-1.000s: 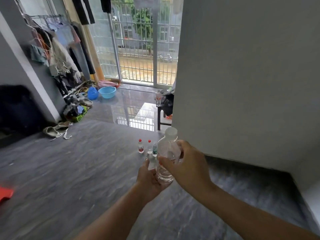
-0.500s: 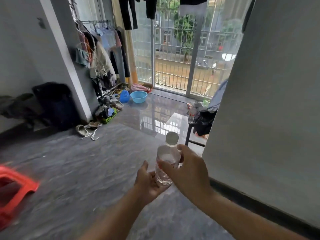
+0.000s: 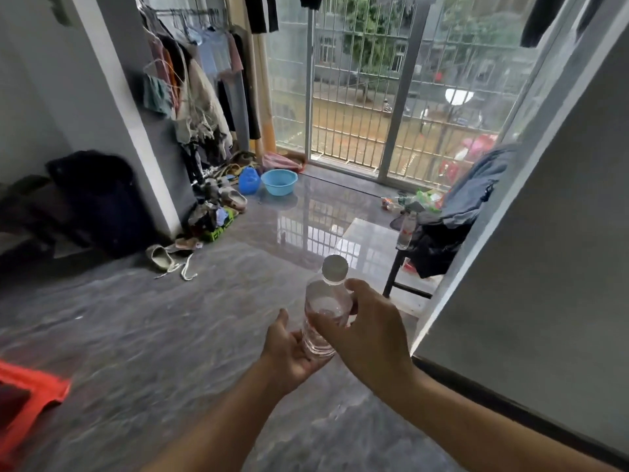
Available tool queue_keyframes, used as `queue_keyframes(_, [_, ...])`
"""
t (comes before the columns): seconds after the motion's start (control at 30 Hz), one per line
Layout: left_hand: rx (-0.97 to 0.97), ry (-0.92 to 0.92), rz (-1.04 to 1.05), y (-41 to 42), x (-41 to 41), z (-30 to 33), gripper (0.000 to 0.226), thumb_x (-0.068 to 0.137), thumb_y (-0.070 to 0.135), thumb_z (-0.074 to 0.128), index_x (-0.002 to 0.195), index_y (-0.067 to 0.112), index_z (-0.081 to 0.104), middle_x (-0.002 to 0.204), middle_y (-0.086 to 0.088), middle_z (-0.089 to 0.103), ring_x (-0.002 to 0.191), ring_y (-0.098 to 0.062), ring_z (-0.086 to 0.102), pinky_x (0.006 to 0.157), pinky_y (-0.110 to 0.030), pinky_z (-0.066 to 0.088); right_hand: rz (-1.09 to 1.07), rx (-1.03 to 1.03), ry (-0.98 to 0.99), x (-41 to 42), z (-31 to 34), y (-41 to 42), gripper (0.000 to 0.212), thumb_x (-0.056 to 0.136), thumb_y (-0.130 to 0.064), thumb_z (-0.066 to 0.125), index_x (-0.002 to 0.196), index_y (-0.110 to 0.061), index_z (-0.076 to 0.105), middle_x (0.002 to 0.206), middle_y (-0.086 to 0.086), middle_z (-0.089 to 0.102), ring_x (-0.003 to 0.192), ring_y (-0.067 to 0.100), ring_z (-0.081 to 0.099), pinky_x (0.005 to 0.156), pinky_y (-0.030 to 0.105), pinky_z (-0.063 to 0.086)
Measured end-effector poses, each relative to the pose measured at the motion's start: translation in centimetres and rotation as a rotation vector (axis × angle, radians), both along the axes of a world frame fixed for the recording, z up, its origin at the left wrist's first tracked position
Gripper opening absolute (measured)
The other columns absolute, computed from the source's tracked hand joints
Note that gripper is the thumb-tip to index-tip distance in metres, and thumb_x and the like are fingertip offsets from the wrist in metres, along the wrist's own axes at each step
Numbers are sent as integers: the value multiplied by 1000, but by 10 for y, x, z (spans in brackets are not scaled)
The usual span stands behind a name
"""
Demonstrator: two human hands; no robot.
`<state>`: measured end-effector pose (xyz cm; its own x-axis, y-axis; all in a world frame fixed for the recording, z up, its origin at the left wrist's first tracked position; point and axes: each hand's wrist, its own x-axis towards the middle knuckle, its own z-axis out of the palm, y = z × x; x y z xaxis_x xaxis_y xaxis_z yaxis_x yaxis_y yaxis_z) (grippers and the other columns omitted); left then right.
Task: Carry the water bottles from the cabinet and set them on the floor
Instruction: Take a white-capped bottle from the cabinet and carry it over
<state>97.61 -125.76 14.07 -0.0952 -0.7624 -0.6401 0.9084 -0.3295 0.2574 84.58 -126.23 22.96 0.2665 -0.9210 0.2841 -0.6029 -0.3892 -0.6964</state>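
A clear plastic water bottle [image 3: 325, 303] with a white cap is held upright in front of me, above the grey floor [image 3: 143, 335]. My right hand [image 3: 366, 327] wraps around its middle from the right. My left hand [image 3: 289, 349] cups its base from below and the left. Another clear bottle [image 3: 405, 233] stands on a dark stool at the right, beside a pile of dark clothes. The small bottles seen earlier on the floor are out of view, and no cabinet shows.
A grey wall [image 3: 544, 233] closes off the right. A red plastic stool [image 3: 27, 403] sits at the lower left. Sandals [image 3: 163, 257], shoes, a blue basin [image 3: 279, 182] and a clothes rack [image 3: 194, 90] line the left side, with a barred window behind.
The view has swung left and risen, so the small bottles on the floor have dropped out of sight and the red stool has come in. Both hands still hold the bottle.
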Motion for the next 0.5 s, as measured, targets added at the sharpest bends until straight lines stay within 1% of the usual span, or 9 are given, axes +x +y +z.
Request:
queue_keyframes(0.07, [7, -3, -14, -15, 23, -4, 83, 92, 64, 30, 107, -14, 56, 92, -35, 69, 78, -46, 70, 59, -51, 58, -11, 12, 2, 23, -5, -15, 54, 66, -52, 78, 107, -22, 61, 93, -4, 71, 81, 14, 66, 69, 35, 55])
queue_keyframes(0.17, [2, -14, -59, -36, 53, -11, 84, 92, 65, 30, 112, -12, 56, 98, -35, 68, 84, -46, 69, 64, -49, 58, -35, 27, -6, 52, -12, -35, 55, 66, -52, 78, 109, -21, 61, 94, -4, 71, 81, 14, 66, 69, 35, 56])
queue_keyframes(0.3, [19, -18, -85, -75, 83, -25, 84, 92, 65, 29, 112, -11, 58, 100, -34, 68, 84, -45, 70, 60, -49, 59, -47, 50, -12, 81, -23, -68, 55, 67, -52, 77, 109, -21, 61, 94, -4, 70, 82, 14, 66, 69, 36, 55])
queue_keyframes(0.37, [27, -9, -89, -98, 92, -32, 85, 92, 65, 28, 107, -12, 61, 99, -33, 68, 82, -45, 70, 58, -48, 58, -56, 51, -3, 92, -30, -88, 55, 68, -52, 77, 110, -21, 60, 94, -4, 70, 83, 14, 66, 69, 36, 55])
queue_keyframes(0.47, [23, -4, -105, -135, 104, -43, 91, 92, 65, 27, 89, -15, 71, 96, -33, 69, 80, -45, 70, 55, -49, 58, -67, 53, -9, 106, -38, -121, 56, 68, -51, 76, 112, -20, 60, 96, -4, 70, 83, 14, 66, 69, 36, 55])
queue_keyframes(0.5, [25, -12, -111, -149, 108, -47, 91, 92, 65, 28, 87, -14, 72, 95, -32, 70, 79, -44, 70, 55, -49, 58, -67, 59, -12, 111, -41, -135, 57, 69, -51, 76, 113, -20, 60, 97, -4, 70, 84, 14, 66, 70, 36, 55])
